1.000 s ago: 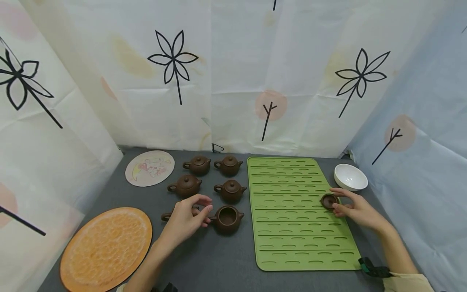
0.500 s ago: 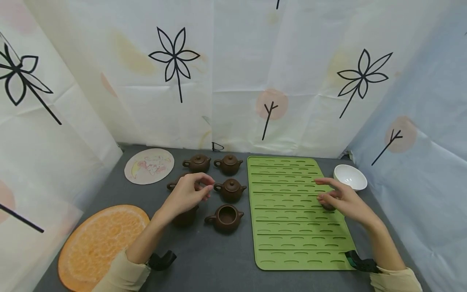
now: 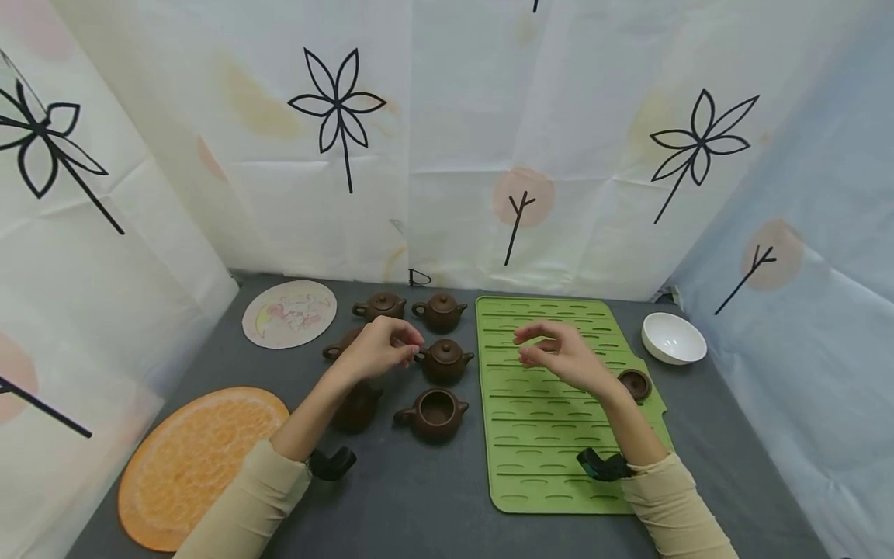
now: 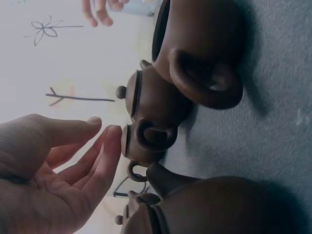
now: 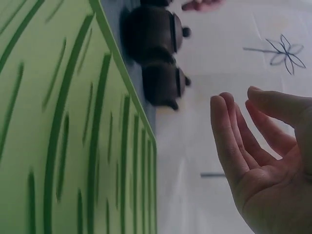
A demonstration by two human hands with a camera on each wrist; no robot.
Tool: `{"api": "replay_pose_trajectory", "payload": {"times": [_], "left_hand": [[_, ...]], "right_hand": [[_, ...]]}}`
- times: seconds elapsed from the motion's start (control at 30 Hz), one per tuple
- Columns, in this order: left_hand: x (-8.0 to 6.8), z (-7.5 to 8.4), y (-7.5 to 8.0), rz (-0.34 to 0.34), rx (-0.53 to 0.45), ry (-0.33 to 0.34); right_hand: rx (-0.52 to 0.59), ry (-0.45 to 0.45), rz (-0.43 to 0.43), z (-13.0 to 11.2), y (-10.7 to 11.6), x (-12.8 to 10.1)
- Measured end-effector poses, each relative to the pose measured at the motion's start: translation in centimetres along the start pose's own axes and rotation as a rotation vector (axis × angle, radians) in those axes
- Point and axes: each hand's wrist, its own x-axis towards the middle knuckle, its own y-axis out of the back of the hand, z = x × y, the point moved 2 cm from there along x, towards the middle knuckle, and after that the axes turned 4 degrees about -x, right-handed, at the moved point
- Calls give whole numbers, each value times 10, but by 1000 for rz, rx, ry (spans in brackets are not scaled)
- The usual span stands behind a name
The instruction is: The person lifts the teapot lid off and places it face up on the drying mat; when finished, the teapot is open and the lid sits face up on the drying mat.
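In the head view my left hand (image 3: 384, 347) hovers over the left column of brown teapots, its fingertips close to the handle of a lidded teapot (image 3: 447, 362). Nothing is between its thumb and fingers in the left wrist view. My right hand (image 3: 559, 355), also holding nothing, is above the green ridged mat (image 3: 520, 458) with fingers loosely bent. A small brown teapot lid (image 3: 634, 384) lies upside down at the mat's right edge. Nearest the front stands a teapot without its lid (image 3: 434, 415), its dark inside showing. Left of it, a teapot (image 3: 356, 410) is partly hidden by my left forearm.
Two lidded teapots, one at back left (image 3: 380, 305) and one beside it (image 3: 440, 312), stand near the rear curtain. A white bowl (image 3: 673, 338) is right of the mat. At left lie an orange round mat (image 3: 202, 466) and a pale oval mat with a drawing (image 3: 289, 314).
My right hand has let go of the teapot lid on the mat and moved left over the mat. My left hand has drawn up and away from the front teapots toward the back.
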Motion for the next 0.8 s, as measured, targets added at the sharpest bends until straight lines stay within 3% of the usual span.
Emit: {"api": "replay_pose_trajectory", "payload": {"times": [0.33,0.57,0.8], "left_hand": [[18,-13,1,-75,-68,112],[27,-23,-1,-141,-176,179],[30,-26,-1,-148,-219,211]], "right_hand": [[169,-58,-74,6,-57,55],[132,-100,-99,6,-77,76],[75,-92,-77,8,-84,82]]}}
